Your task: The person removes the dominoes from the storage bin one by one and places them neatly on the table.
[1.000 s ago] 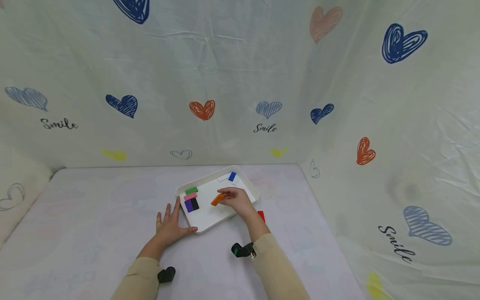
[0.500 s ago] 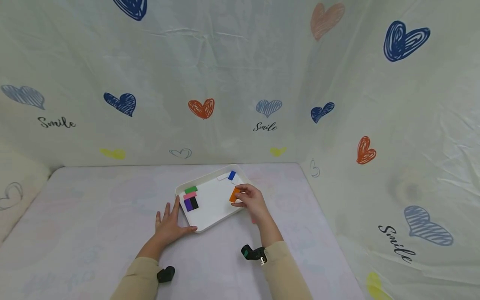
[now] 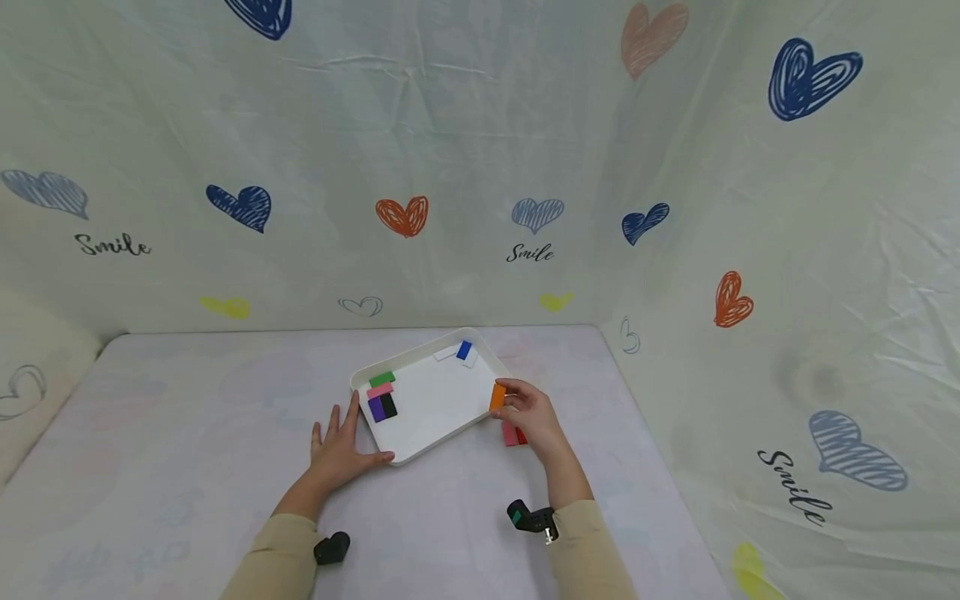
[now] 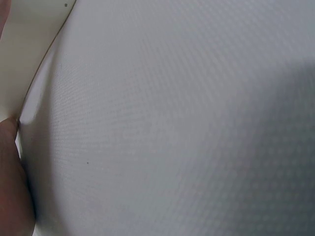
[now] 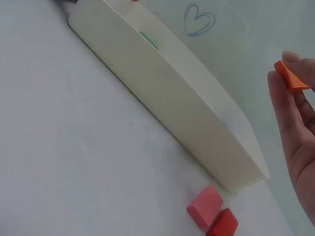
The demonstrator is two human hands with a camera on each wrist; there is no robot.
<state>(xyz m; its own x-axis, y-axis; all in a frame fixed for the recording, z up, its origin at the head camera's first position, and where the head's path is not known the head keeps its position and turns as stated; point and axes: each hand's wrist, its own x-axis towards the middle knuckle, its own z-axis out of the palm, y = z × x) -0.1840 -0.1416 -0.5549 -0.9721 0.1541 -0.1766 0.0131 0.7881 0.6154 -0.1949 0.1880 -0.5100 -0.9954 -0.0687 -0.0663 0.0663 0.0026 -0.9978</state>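
An orange block (image 3: 497,397) is pinched between the fingertips and thumb of my right hand (image 3: 531,414), above the right side of a white tray (image 3: 431,450). The right wrist view shows the same orange block (image 5: 291,77) held up in the air. My left hand (image 3: 339,450) has its fingers spread, touching the tray's left corner with thumb and forefinger. In the tray's left part lie a green block (image 3: 382,379), a pink block (image 3: 380,390), a purple block (image 3: 377,410) and a black block (image 3: 388,405), close together.
A blue block (image 3: 464,350) and white pieces (image 3: 444,355) lie at the tray's far right end. Outside the tray, a pinkish-red block (image 5: 204,206) and a red block (image 5: 224,224) lie side by side on the table (image 3: 187,433). A curtain with hearts hangs behind.
My right hand has carried the orange block rightward from over the tray's middle to its right edge. The left hand has stayed at the tray's corner.
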